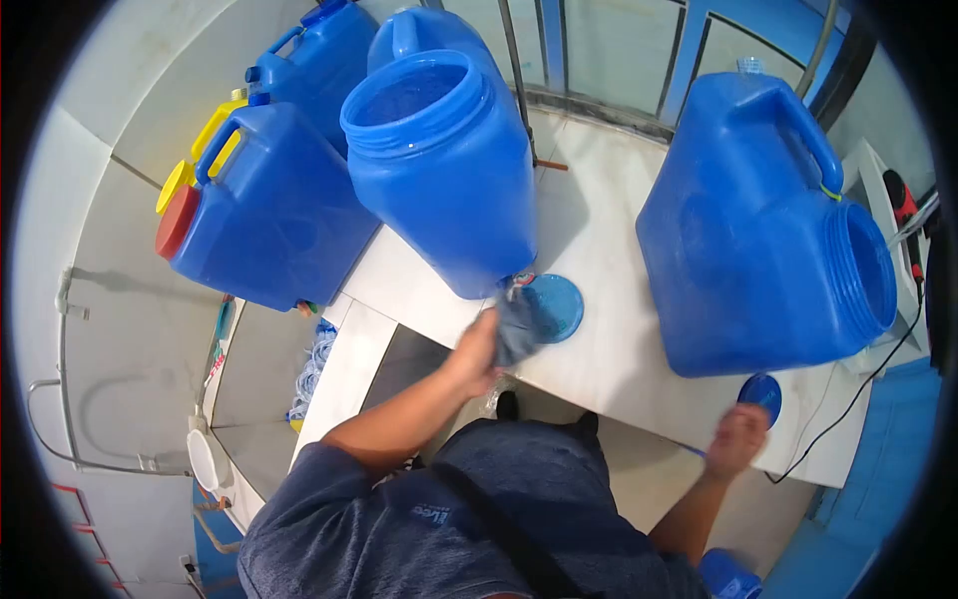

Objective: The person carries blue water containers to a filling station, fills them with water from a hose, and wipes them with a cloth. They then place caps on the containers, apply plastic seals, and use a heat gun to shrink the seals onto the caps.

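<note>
My left hand point(477, 354) is closed on a dark grey cloth point(517, 327), blurred by motion, at the lower end of an open-mouthed blue container point(439, 180). A round blue lid point(556, 307) lies flat on the white counter just right of the cloth. My right hand point(738, 439) is near the counter's front edge, close to a smaller dark blue cap point(760, 397); its fingers look curled but are smeared. Above it, a second blue container point(748, 230) rests with its wide mouth facing right.
On the left stand more blue containers point(274, 210), one with a red cap point(178, 222). The white counter point(609, 200) ends in a front edge near my body. A black cable point(858, 399) runs along the right side. A blue object point(728, 574) is low at the right.
</note>
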`<state>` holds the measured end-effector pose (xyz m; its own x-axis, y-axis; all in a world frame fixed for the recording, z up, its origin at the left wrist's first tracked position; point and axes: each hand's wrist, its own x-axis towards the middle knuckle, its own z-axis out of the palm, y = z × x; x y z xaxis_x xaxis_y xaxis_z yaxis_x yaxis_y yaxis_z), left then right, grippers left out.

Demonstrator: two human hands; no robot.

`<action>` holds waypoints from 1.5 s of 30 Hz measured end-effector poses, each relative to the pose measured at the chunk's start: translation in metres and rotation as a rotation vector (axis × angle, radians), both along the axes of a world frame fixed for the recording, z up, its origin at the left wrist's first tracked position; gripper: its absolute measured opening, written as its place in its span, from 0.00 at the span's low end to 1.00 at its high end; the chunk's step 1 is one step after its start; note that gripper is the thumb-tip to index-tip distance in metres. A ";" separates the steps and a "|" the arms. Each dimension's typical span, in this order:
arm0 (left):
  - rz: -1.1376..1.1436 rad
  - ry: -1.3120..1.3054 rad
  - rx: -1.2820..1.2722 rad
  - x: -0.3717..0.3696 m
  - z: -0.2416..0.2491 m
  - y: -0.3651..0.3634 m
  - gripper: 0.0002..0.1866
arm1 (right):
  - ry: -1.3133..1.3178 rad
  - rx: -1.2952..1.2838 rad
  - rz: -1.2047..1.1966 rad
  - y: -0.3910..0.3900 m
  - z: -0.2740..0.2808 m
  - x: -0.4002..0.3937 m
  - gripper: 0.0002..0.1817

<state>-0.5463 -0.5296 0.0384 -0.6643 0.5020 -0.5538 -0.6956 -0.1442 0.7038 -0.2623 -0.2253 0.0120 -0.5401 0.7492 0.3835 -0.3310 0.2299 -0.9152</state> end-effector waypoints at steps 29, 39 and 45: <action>0.636 1.793 -0.051 -0.142 0.106 -0.015 0.49 | -0.230 0.000 0.673 -0.074 -0.057 -0.444 0.32; 0.654 1.748 -0.057 -0.144 0.099 -0.017 0.49 | 0.032 0.197 0.737 -0.098 0.207 -0.514 0.26; 0.656 1.757 0.003 -0.142 0.103 -0.012 0.49 | -0.124 -0.378 0.677 -0.096 0.048 -0.453 0.35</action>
